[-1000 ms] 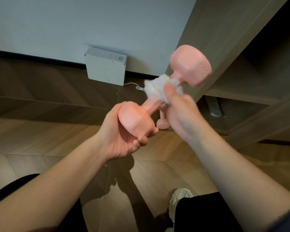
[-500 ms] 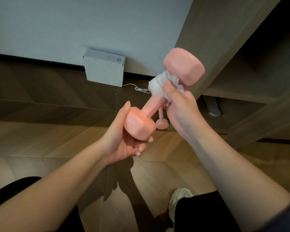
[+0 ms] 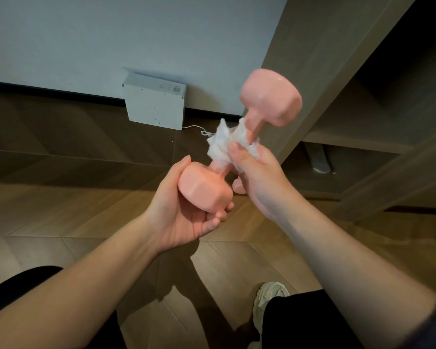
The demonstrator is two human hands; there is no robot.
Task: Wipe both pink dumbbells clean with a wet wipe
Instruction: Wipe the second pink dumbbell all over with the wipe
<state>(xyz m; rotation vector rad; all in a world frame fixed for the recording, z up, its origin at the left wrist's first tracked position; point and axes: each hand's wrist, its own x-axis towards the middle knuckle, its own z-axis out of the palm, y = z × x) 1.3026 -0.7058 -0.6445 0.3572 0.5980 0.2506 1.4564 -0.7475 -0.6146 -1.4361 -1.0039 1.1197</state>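
My left hand (image 3: 184,217) grips the lower head of one pink dumbbell (image 3: 204,190) in mid-air while my right hand (image 3: 259,177) pinches the wet wipe (image 3: 223,142) round its handle, so I judge this one part-wiped and the second dumbbell (image 3: 238,186), on the floor (image 3: 61,210), not yet done.

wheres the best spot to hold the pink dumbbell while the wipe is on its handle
Take the pink dumbbell by its lower head, cupped from below and the left, as the left hand does. It tilts up to the right, so that end bears the weight, and its flat facets likely give fingers purchase. The right hand holds the wet wipe round the thin handle.
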